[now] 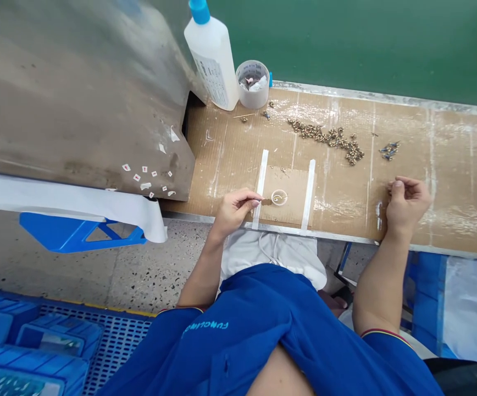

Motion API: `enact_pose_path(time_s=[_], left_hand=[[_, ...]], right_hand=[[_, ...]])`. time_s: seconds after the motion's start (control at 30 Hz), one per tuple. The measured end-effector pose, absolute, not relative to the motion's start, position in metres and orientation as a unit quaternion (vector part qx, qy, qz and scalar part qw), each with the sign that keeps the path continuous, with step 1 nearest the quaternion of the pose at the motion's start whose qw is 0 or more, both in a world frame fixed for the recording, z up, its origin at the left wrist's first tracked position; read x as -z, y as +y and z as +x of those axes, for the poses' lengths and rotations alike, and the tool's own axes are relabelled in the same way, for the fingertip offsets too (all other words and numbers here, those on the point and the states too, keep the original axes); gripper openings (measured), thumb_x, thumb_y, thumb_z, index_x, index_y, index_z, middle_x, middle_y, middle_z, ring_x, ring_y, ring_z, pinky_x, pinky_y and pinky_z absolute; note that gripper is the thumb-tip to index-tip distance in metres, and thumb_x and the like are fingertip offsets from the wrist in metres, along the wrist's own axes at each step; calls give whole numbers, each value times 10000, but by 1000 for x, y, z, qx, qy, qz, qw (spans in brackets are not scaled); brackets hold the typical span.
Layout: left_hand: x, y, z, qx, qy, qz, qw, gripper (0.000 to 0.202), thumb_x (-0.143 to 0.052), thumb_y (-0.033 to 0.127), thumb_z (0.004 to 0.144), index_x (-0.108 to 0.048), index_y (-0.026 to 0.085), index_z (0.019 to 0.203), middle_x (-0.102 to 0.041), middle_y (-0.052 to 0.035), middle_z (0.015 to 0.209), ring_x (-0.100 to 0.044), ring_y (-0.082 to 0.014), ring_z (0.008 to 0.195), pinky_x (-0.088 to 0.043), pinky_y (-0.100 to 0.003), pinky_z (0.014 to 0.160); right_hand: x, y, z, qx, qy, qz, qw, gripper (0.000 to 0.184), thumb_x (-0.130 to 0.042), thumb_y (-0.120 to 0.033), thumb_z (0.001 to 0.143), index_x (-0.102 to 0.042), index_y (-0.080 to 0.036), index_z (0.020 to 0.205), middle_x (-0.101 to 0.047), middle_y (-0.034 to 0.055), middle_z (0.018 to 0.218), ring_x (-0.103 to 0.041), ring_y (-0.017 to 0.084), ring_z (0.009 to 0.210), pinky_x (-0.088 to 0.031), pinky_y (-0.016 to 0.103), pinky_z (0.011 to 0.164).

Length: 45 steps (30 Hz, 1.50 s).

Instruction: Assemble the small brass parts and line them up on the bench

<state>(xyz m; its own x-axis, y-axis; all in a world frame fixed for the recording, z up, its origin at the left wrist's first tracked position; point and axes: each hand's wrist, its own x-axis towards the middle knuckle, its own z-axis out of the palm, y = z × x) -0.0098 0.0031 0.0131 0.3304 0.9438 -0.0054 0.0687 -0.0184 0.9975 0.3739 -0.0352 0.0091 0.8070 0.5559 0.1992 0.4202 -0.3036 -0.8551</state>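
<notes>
Small dish: my left hand pinches a tiny piece beside it, fine handling, I judge, wanting steadiness next; whether my right hand holds anything, I can't tell.

Head camera looks steeply down over the workbench.

Blue shirt: pale lettering beginning "FUN", remainder uncertain. White bottle: label print too small to read.
</notes>
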Motion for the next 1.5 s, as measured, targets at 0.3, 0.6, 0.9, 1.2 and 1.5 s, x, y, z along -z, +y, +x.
enact_pose_path(time_s=[0.3, 0.6, 0.9, 1.2, 1.5], left_hand=[[-23, -1, -11, -337, 394, 570, 637, 214, -626, 375, 958, -556, 174, 978, -782, -91, 921, -701, -128, 729, -579, -245, 703], [-17, -2, -8, -360, 391, 551, 643, 224, -784, 315, 820, -640, 146, 847, -764, -92, 916, -731, -169, 860, -595, -255, 762], [-9, -2, -8, -319, 374, 537, 685, 258, -813, 364, 789, -710, 136, 852, -761, -83, 862, -717, -152, 743, -613, -263, 707], [-8, -2, -9, -333, 369, 554, 668, 289, -804, 408, 811, -709, 137, 845, -747, -77, 814, -704, -145, 697, -597, -242, 650], [-7, -7, -9, -315, 378, 588, 642, 254, -733, 393, 874, -690, 144, 889, -749, -75, 842, -739, -164, 764, -623, -255, 706]], right_hand=[[-15, -37, 369, -78, -299, -806, 505, 33, -589, -182, 774, -609, -199, 793, -640, 32, 742, -642, 176, 720, -540, 350, 764], [-9, -48, 246, -264, -547, -626, 489, 210, -676, -400, 878, -713, -222, 984, -742, 40, 851, -697, 176, 753, -575, 325, 706], [-8, -41, 206, -280, -613, -579, 459, 108, -662, -285, 925, -759, -252, 893, -716, 30, 833, -644, 174, 735, -526, 312, 632], [-17, -19, 206, -153, -734, -524, 404, 162, -648, -267, 955, -745, -292, 829, -661, 49, 1009, -577, 202, 869, -503, 379, 757], [-21, -15, 212, -209, -741, -510, 383, 178, -626, -266, 960, -738, -283, 823, -651, 35, 924, -607, 207, 868, -516, 398, 788]])
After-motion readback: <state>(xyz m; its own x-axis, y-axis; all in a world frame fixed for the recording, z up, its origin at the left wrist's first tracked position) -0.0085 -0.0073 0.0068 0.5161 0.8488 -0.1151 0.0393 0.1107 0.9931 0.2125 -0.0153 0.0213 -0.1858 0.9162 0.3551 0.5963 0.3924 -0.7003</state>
